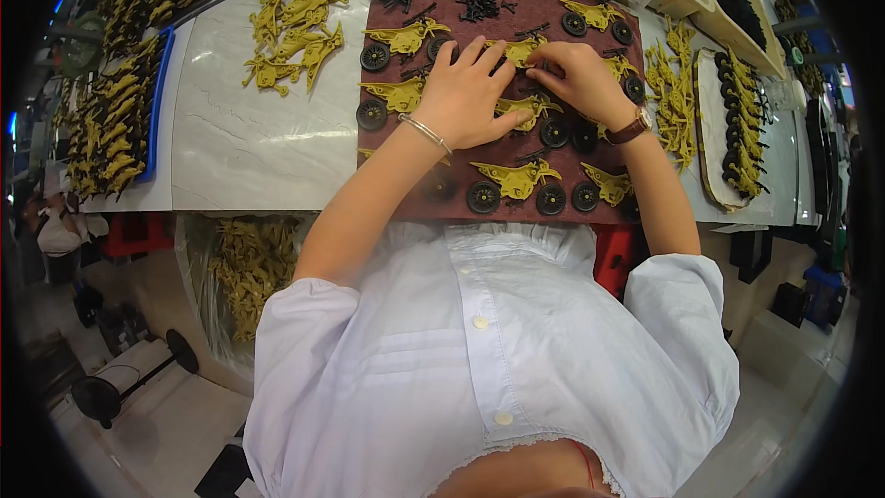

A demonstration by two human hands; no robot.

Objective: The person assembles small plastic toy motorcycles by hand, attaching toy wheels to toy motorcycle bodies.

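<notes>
While the left hand (461, 100) lies palm-down, fingers spread wide, one yellow motorcycle body (519, 53) sits between both hands on the maroon mat (536, 0), long axis left-to-right, right hand (581, 78) narrowed at its right end, hold indeterminable.

A white tabletop (221, 143) with grey marble veining curves across the view, catching soft glare. Pale flooring (175, 415) shows below; small bluish lights (12, 123) glow far left.
</notes>
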